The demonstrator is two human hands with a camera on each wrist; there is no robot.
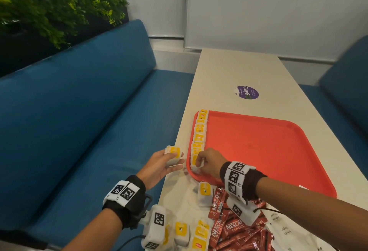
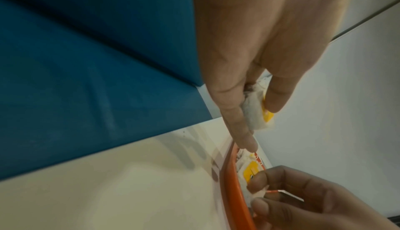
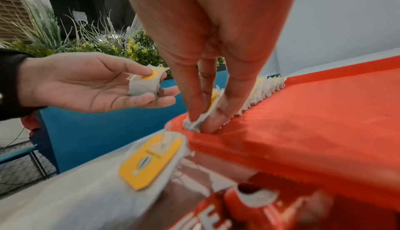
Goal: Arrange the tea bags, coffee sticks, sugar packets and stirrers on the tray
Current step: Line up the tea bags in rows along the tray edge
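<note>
A red tray [image 1: 268, 151] lies on the cream table, with a row of yellow-tagged tea bags [image 1: 199, 137] standing along its left rim. My right hand [image 1: 201, 163] pinches the nearest tea bag [image 3: 198, 121] of that row at the tray's near-left corner. My left hand [image 1: 169, 159] hovers just left of the tray, palm up, holding a small stack of tea bags [image 1: 172, 154] between thumb and fingers. Loose tea bags [image 1: 204, 193], red coffee sticks [image 1: 235, 228] and white sugar packets [image 1: 282, 228] lie on the table near me.
A blue bench [image 1: 79, 121] runs along the table's left side, with plants [image 1: 49, 5] behind it. A purple sticker [image 1: 248, 92] sits on the table beyond the tray. Another blue seat [image 1: 348, 83] is at the right.
</note>
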